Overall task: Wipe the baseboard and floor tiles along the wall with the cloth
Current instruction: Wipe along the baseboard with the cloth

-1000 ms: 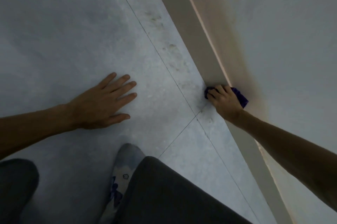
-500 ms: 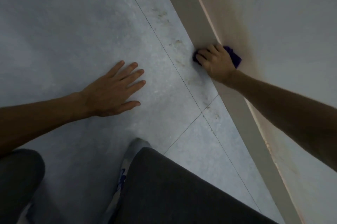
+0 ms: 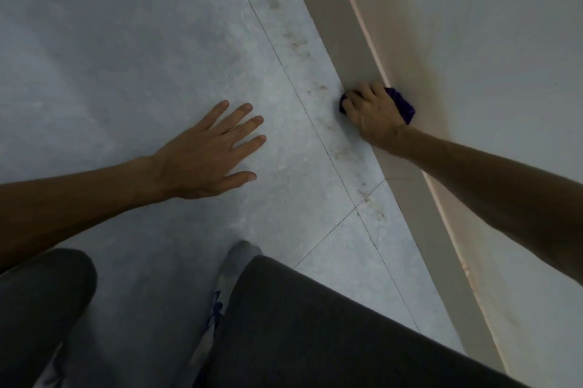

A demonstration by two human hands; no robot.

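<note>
A pale baseboard [image 3: 340,24] runs diagonally from the top centre to the bottom right, under a white wall. My right hand [image 3: 372,113] is closed around a dark purple cloth [image 3: 402,103] and presses it against the baseboard where it meets the floor. Only the cloth's two ends show past my fingers. Grey floor tiles [image 3: 126,56] fill the left of the view, with brownish dirt marks [image 3: 296,43] on the narrow strip beside the baseboard. My left hand [image 3: 208,154] lies flat on the tiles, fingers spread, holding nothing.
My bent legs in dark trousers [image 3: 299,324] fill the bottom of the view, and a grey patterned sock [image 3: 233,264] shows between them. Thin grout lines [image 3: 315,135] cross the tiles near the wall. A darker smudge [image 3: 432,72] stains the wall above the cloth.
Over the second my right hand slid the cloth along the baseboard, away from the tile joint. The view shifted slightly. My left hand stayed flat on the floor.
</note>
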